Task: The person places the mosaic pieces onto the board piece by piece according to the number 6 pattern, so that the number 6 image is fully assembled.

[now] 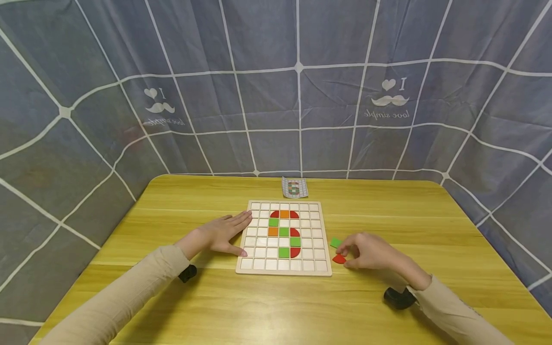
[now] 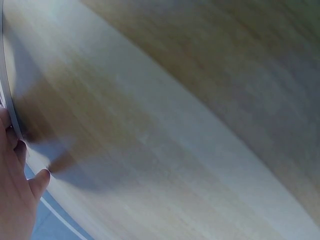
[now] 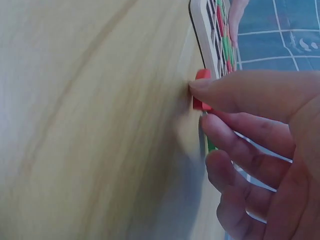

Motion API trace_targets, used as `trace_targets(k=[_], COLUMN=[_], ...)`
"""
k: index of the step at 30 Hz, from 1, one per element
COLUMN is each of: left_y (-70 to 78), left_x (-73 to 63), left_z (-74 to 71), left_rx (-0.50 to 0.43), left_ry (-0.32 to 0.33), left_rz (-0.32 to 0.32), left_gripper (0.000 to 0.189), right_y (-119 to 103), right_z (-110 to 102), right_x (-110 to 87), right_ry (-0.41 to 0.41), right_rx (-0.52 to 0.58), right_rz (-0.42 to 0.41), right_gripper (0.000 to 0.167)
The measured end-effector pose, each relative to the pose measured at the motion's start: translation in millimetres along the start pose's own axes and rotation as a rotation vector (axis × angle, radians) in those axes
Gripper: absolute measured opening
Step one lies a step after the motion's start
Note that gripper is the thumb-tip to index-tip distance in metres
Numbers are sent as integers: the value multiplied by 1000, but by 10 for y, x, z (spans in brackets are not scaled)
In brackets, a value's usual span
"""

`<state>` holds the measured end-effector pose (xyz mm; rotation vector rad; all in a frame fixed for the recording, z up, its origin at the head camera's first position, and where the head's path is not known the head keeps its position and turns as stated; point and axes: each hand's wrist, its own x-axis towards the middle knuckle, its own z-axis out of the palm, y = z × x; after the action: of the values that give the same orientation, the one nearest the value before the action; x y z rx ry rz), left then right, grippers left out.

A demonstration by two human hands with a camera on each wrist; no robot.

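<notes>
A wooden grid board (image 1: 261, 264) lies on the table, with red rounded pieces and green and orange squares set in several of its cells. My left hand (image 1: 224, 235) rests at the board's left edge, fingers extended and thumb spread; part of this hand (image 2: 17, 195) shows in the left wrist view. To the right of the board, my right hand (image 1: 373, 251) pinches a red rounded piece (image 1: 339, 259) between thumb and fingers. In the right wrist view the red piece (image 3: 202, 102) is at the thumb tip. A loose green square (image 1: 335, 243) lies just beyond it.
Behind the board, a small printed pattern card (image 1: 295, 188) lies near the back edge of the wooden table (image 1: 207, 297). A grey checked curtain (image 1: 267, 96) surrounds the table's back and sides. Black wrist-worn devices (image 1: 398, 298) show below both wrists.
</notes>
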<state>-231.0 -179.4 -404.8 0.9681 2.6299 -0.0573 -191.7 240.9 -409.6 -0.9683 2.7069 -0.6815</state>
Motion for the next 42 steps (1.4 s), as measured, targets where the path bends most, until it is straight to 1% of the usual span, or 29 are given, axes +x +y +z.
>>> trace_targets(k=[7,14,19,24,34,38,42], left_y=[-16,-22,-20,-12,-5,-9,-16], left_x=[-2,-5,-7,-6,-3,1,9], left_z=[16,22,20,9,2,1,8], left_rx=[-3,-1,-1,-5,-3,-6,2], left_ry=[3,5,2,3,-1,3,2], left_rz=[-1,1,-2,1,-4,-1,-3], left_gripper=[103,103,103,102,103,103,104], right_y=[2,1,-6,-17,-120,-177,-231], right_z=[-20,3,31,45,53,65,77], right_x=[3,13,24,46,123,179,237], right_ry=[-7,47,78,120,201,214,204], right_rx=[-24,-109,-129,-89,-51,-30,-4], right_rz=[-14,-34,-43,-60,-26,-3,-10], right_gripper=[16,15,15,15,19,19,17])
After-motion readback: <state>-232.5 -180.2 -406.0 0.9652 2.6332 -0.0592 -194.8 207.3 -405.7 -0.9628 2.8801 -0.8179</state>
